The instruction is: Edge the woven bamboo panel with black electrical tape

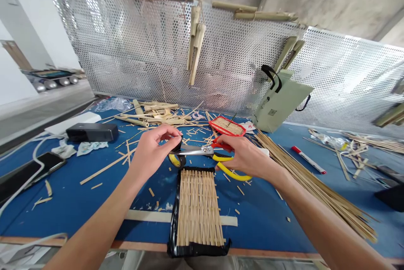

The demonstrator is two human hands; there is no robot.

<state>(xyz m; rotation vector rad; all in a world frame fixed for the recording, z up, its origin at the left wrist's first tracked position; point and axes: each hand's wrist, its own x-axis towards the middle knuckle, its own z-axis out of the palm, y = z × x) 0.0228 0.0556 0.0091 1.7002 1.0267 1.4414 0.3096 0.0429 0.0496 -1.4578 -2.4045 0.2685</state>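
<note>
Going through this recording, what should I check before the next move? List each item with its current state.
1. Right hand grips steel scissors with red and yellow handles: ok.
2. Left hand pinches the black tape roll with yellow core: ok.
3. Scissor tips on the tape: cannot tell.
4. Bamboo-strip mat edged in black tape flat on the blue work table: ok.
5. Bundle of long bamboo strips apart from the scissors: ok.
</note>
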